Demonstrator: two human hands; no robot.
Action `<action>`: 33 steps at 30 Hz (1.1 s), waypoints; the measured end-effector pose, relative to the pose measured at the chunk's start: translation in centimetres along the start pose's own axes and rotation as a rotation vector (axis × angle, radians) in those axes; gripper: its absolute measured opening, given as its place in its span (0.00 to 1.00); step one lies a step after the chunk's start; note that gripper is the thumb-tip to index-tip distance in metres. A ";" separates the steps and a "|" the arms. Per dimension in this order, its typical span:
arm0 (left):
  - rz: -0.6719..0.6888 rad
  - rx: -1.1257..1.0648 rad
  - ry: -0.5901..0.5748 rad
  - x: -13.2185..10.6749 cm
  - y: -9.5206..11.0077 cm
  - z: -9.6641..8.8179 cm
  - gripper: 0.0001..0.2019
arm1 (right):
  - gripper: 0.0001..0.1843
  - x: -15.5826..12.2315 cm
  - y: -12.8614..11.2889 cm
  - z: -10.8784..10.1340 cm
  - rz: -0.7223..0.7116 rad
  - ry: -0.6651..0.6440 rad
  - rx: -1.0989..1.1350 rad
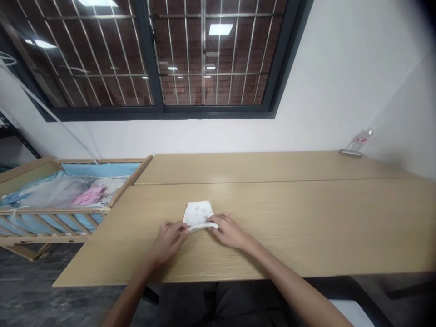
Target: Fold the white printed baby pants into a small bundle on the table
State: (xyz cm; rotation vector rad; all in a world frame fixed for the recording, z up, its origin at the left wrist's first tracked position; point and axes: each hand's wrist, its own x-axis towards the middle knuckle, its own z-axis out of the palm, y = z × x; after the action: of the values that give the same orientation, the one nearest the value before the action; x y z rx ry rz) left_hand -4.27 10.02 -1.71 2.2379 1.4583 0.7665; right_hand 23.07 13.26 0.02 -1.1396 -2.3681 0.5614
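A small white diaper [198, 212] with faint grey print lies on the wooden table in front of me, its near edge folded or rolled into a thick strip. My left hand [171, 237] pinches the left end of that strip between thumb and fingers. At the right end, my right hand [227, 230] grips the strip with its thumb and index finger. Both hands stay low, close to the tabletop. The diaper's far part lies flat and uncovered, while the fingertips hide the corners nearest me.
The light wooden table [306, 218] reaches the wall, with a seam across it. A wooden crib [68, 211] holding blue bedding and pink cloth stands at the left. A clear bottle [360, 140] is at the far right. A barred window [211, 54] is above.
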 end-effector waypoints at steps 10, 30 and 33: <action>-0.126 -0.019 0.066 6.1 -2.3 1.2 0.17 | 0.17 4.6 3.9 1.3 0.221 0.261 0.289; 0.217 0.271 0.263 7.5 -0.8 6.6 0.35 | 0.31 5.8 1.4 4.2 -0.123 0.195 -0.371; 0.189 0.327 0.152 7.4 -1.3 7.9 0.36 | 0.32 5.7 1.9 4.8 -0.112 0.086 -0.381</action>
State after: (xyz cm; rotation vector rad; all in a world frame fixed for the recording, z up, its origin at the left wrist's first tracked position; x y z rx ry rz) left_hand 1.98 17.29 -6.84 2.6445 1.5518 0.8218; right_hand 18.41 18.08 -3.64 -1.1473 -2.5083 0.0192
